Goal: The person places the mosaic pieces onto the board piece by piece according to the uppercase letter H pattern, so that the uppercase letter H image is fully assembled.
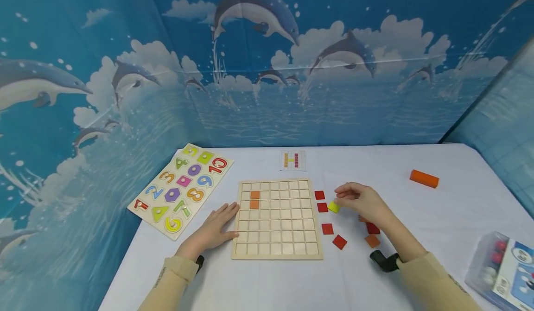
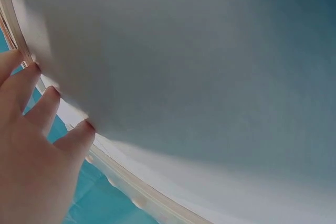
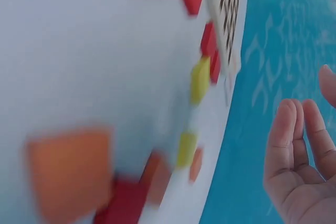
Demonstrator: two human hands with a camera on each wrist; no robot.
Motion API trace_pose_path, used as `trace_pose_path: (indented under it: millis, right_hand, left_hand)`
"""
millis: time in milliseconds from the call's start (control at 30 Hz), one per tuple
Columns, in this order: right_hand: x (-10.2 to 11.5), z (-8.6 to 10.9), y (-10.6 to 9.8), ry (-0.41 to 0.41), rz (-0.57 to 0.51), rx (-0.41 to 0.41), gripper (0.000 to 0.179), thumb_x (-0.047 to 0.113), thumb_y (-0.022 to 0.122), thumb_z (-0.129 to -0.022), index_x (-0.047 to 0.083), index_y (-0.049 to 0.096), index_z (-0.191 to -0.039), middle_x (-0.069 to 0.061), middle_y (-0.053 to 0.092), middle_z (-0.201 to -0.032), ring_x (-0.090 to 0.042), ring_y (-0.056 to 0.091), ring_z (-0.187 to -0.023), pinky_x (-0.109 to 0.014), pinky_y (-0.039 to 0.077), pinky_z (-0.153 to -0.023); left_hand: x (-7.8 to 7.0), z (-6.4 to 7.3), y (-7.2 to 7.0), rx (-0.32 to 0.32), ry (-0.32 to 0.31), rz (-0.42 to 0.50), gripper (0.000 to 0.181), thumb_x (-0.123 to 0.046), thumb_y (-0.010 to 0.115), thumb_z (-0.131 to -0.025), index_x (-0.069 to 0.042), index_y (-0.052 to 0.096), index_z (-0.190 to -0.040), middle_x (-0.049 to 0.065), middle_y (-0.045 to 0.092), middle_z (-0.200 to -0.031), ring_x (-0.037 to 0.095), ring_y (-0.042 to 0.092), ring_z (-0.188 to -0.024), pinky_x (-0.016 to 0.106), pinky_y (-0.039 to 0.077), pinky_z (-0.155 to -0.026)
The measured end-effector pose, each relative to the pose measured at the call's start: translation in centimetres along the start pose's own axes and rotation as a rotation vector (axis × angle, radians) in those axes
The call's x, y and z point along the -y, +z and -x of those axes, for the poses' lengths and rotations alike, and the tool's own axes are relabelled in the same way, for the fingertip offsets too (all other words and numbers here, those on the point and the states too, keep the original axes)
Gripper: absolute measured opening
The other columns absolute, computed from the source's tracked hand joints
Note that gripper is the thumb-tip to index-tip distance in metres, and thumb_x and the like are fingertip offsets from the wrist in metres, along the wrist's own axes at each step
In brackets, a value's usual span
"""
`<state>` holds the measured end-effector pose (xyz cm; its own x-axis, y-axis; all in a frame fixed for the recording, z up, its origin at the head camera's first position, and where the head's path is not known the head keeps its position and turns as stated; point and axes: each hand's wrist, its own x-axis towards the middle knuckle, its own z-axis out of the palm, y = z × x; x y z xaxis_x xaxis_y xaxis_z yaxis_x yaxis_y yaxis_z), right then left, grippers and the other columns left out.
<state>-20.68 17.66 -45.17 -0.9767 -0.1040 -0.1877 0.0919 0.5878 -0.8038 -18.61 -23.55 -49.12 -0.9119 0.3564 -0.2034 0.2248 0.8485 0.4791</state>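
Note:
A wooden grid board [image 1: 277, 257] lies on the white table, with two orange square tiles [image 1: 255, 194] in its upper left cells. My left hand [image 1: 214, 227] rests at the board's left edge, its fingers spread and the fingertips touching the frame. To the right of the board, my right hand [image 1: 359, 202] hovers over the loose tiles, close to a yellow tile [image 1: 333, 206]. In the right wrist view, the fingers [image 3: 283, 129] look loosely bent with nothing between them. That view also shows a second yellow tile [image 3: 186, 149], hidden by the hand in the head view.
Several red tiles [image 1: 327, 229] lie along the board's right side. An orange tile [image 1: 372, 241] sits under the right forearm. Behind the board is a small pattern card [image 1: 293, 161]. A number puzzle [image 1: 189, 181], an orange block [image 1: 424, 179] and a plastic box [image 1: 479, 260] stand farther out.

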Motion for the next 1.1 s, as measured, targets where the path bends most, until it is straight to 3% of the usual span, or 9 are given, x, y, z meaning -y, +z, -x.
trace_pose_path:
  millis: [200,367,1100]
  right_hand:
    - [-3.2,1.6,-3.1,0.068,0.029,-0.029,0.051,0.036,0.069,-0.092,0.002,0.058,-0.128,-0.016,0.067,-0.114,-0.023,0.062,-0.099,-0.030,0.057,-0.079]
    - [-4.7,2.3,-4.0,0.101,0.054,-0.040,0.055,0.040,0.068,-0.092,0.004,0.056,-0.131,-0.017,0.066,-0.118,-0.026,0.062,-0.103,-0.036,0.057,-0.084]
    - [-6.0,2.0,-3.2,0.113,0.129,0.012,0.055,0.035,0.075,-0.086,0.002,0.059,-0.127,-0.020,0.063,-0.118,-0.030,0.057,-0.104,-0.041,0.057,-0.083]
  left_hand:
    - [0.1,0.0,0.1,-0.006,0.002,0.004,0.076,-0.024,0.071,-0.091,-0.008,0.033,-0.154,0.011,0.029,-0.162,0.036,0.018,-0.151,0.059,0.013,-0.123]
    - [0.2,0.1,0.1,-0.010,0.010,0.009,0.076,-0.024,0.071,-0.090,-0.008,0.033,-0.154,0.012,0.029,-0.161,0.037,0.019,-0.151,0.060,0.013,-0.123]
    - [0.2,0.1,0.3,0.000,0.014,0.024,0.075,-0.024,0.070,-0.091,-0.008,0.033,-0.154,0.012,0.029,-0.162,0.036,0.017,-0.152,0.060,0.012,-0.123]
